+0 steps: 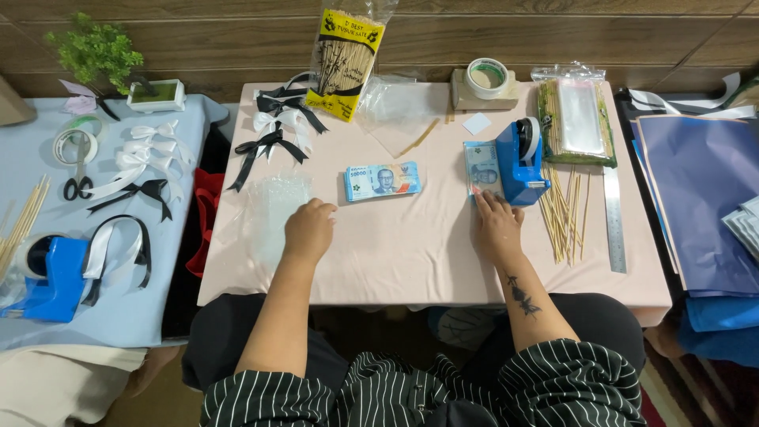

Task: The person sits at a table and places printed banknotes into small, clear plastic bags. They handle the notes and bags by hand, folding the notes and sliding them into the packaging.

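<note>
The pink tabletop [411,253] bears a blue tape dispenser [519,162], left of it a blue banknote stack [382,181] lying flat mid-table. The right hand [496,225] touches a single banknote [481,168], fingers flat, gripping nothing. The left hand [309,229] rests loosely curled, empty, beside clear plastic [273,207].

tablecloth [411,253]: pale pink | tape dispenser [518,162]: blue | banknotes [382,181]: blue | ribbon bows [278,126]: black, white | sleeves [553,387]: black-white striped
</note>
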